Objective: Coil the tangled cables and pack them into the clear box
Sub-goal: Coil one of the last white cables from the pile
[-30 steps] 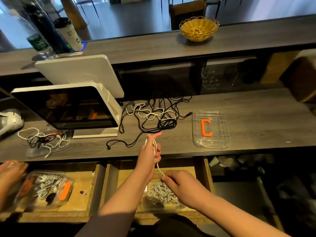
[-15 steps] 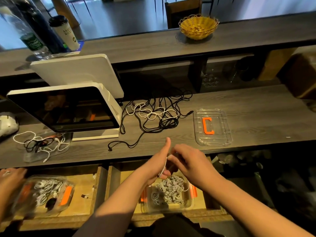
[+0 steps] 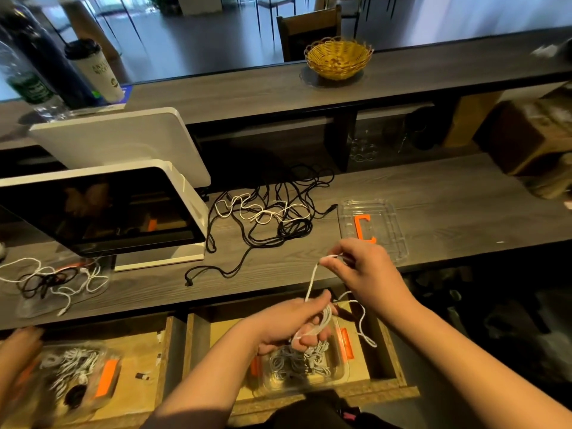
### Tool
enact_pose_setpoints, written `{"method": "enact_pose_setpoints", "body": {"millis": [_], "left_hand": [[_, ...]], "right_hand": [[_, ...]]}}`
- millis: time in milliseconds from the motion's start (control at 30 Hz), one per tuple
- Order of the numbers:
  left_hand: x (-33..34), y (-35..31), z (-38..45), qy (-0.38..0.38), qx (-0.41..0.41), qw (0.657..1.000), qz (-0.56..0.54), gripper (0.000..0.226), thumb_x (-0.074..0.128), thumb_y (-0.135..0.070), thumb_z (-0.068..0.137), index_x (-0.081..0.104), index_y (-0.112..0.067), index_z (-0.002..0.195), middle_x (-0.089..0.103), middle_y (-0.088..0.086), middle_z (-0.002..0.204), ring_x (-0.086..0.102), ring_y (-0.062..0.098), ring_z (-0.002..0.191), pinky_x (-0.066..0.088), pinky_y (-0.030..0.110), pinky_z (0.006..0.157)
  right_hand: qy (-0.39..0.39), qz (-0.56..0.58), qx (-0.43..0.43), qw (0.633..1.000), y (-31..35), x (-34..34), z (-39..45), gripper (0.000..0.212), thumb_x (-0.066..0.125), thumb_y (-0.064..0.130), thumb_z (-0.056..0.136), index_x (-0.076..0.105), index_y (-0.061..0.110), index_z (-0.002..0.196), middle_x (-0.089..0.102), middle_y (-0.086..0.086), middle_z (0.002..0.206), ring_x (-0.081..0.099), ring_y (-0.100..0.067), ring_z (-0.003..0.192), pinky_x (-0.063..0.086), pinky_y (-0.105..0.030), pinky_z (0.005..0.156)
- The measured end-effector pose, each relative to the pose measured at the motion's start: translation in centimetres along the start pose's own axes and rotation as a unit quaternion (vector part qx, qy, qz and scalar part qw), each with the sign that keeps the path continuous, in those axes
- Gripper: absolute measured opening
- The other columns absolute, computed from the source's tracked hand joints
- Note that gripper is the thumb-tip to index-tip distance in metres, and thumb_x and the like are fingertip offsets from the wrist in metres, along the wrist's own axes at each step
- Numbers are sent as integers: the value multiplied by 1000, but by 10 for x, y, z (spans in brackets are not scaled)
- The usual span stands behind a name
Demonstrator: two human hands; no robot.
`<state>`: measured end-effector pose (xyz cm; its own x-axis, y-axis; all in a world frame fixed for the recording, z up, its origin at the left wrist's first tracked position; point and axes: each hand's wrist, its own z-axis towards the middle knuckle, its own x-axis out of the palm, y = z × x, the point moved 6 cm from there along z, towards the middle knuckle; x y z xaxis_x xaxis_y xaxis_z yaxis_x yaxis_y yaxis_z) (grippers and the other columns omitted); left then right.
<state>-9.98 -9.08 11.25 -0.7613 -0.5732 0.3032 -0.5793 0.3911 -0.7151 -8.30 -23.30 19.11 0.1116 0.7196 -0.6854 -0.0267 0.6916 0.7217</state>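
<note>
Here the left hand grips looped white cable, right hand fingers pinching its taut strand.

Counter beyond the hands: grey wood-grain, matt. Lid just past the right hand: clear glossy plastic. Drawer under the left hand: raw chipboard, rough.

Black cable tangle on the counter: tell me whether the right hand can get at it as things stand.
Probably not yet: the path across the counter to the black cable tangle looks free, but the right hand is pinching the white cable that the left hand coils.
</note>
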Motion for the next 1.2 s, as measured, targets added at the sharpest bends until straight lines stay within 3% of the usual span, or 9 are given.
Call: {"method": "enact_pose_setpoints", "body": {"millis": [100, 267, 400, 467, 600, 767, 933, 1067, 1200], "left_hand": [[-5, -9, 1, -42, 53, 996, -58, 55, 39, -60, 95, 54, -19, 128, 62, 3, 82, 48, 9, 63, 40, 23, 59], [-11, -19, 1, -85, 136, 972, -170, 57, 36, -56, 95, 59, -20, 132, 64, 13, 96, 58, 18, 71, 56, 35, 75], [-18, -22, 4, -123, 165, 944, -257, 54, 34, -57, 97, 63, -28, 132, 68, 16, 110, 65, 22, 87, 56, 37, 83], [-20, -24, 3, -145, 187, 930, -281, 56, 30, -59, 98, 63, -30, 133, 70, 16, 116, 65, 24, 101, 53, 39, 94], [-25, -35, -1, -168, 249, 876, -377, 58, 26, -61, 100, 61, -31, 134, 70, 12, 111, 62, 24, 107, 42, 44, 106], [-31, -42, -3, -164, 271, 846, -429, 57, 28, -58, 102, 60, -25, 136, 64, 6, 85, 61, 17, 79, 50, 36, 88], [-34, -36, 4, -184, 260, 836, -447, 60, 26, -62, 101, 55, -25, 138, 47, -1, 72, 36, 9, 59, 29, 23, 56], [-35, -34, 5, -199, 263, 850, -410, 60, 25, -62, 100, 57, -25, 135, 44, -2, 69, 29, 8, 57, 23, 22, 52], [-38, -36, 1, -231, 267, 889, -291, 61, 27, -64, 98, 60, -25, 132, 42, -3, 67, 29, 7, 56, 23, 21, 49]], "right_hand": [[-15, 31, 53, 998, -10, -2, -4, 14, 67, 34, 91, 69, 21, 90, 61, 8, 72, 56, -5, 67, 45, -23, 60], [-1, 47, 87, 995, -20, 4, -16, 7, 63, 32, 95, 69, 30, 91, 59, 8, 65, 54, 0, 63, 40, -16, 55], [6, 49, 109, 993, -25, 13, -23, 12, 63, 33, 94, 71, 31, 87, 61, 9, 65, 56, -1, 64, 41, -20, 56], [22, 51, 111, 992, -24, 22, -26, 17, 59, 35, 95, 71, 29, 86, 65, 6, 68, 58, -7, 65, 46, -29, 59], [38, 55, 127, 990, -24, 35, -33, 22, 55, 32, 98, 72, 26, 85, 66, 1, 69, 57, -11, 66, 44, -32, 62], [55, 50, 154, 985, -26, 46, -41, 21, 55, 33, 98, 72, 26, 87, 67, 4, 72, 59, -8, 68, 46, -30, 64], [98, 30, 148, 984, -19, 58, -50, 19, 54, 34, 98, 70, 33, 87, 60, 7, 62, 51, -3, 55, 35, -20, 52], [128, 29, 135, 982, -9, 64, -57, 21, 52, 34, 100, 71, 29, 91, 56, 7, 59, 47, -5, 51, 33, -21, 50], [180, 20, 90, 979, 4, 69, -61, 22, 49, 38, 101, 68, 31, 93, 65, 4, 69, 56, -10, 62, 39, -24, 56]]}}
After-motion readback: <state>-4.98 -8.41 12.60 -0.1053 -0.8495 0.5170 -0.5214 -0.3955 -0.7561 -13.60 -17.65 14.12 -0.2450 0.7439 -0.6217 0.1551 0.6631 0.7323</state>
